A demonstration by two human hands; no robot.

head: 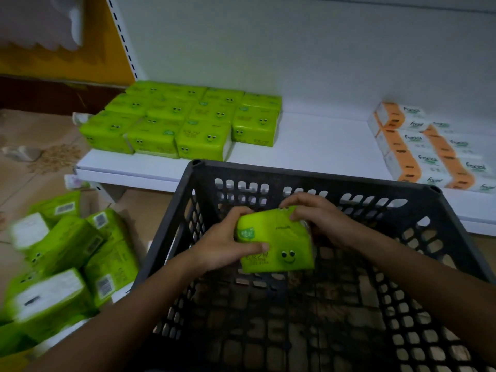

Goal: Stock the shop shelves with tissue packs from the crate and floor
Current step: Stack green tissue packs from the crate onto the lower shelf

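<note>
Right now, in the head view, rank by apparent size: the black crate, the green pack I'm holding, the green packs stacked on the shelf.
1. black crate
2. shelf block of green packs
3. held green pack, nearer the camera, which enlarges it

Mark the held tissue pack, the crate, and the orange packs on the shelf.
held tissue pack (290, 237), head view, green front face.
crate (308, 174), head view, far rim.
orange packs (426, 157), head view, top of one pack.
</note>
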